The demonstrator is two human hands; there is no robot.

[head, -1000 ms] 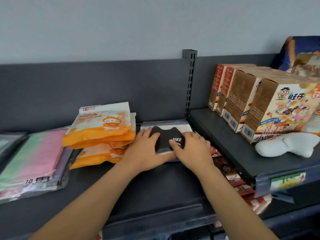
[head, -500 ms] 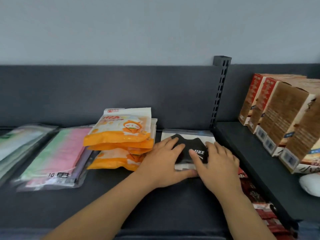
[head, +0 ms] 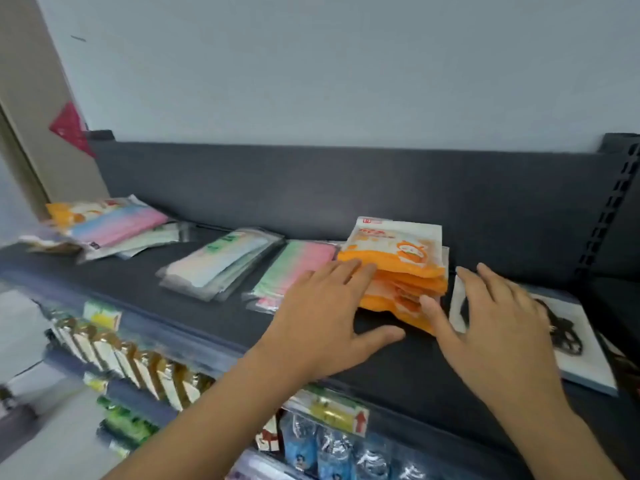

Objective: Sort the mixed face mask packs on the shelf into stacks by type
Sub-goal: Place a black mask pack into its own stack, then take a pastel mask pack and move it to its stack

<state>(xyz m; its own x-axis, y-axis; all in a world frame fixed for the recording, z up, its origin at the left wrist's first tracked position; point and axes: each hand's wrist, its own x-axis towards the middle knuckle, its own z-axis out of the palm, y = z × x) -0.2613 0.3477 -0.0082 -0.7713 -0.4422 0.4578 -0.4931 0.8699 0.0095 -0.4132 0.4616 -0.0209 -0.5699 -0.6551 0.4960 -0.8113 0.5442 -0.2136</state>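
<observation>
The long dark shelf (head: 214, 308) holds all the mask packs, and most of them look sorted already. At the far left lies a messy pile (head: 104, 225) with an orange pack, a pink and blue pack and some pale green ones mixed together. I think this pile is the work that is left. To its right sits a neat stack of pale green packs (head: 221, 263). Next comes a stack of pink and green packs (head: 298, 271), lying flat. Then comes the tall orange stack (head: 398, 268), which looks a bit crooked, with edges sticking out. At the far right, near the front edge, lies a white pack with a black mask (head: 571, 337) on it.

The left hand (head: 325, 320) is flat and spread wide, holding nothing. Its fingers (head: 349, 271) touch the left side of the orange stack. The right hand (head: 498, 327) is spread wide too and holds nothing. It hovers between the orange stack and the black mask pack, and its thumb touches the orange packs. I think the hands are about to square up that stack.
</observation>
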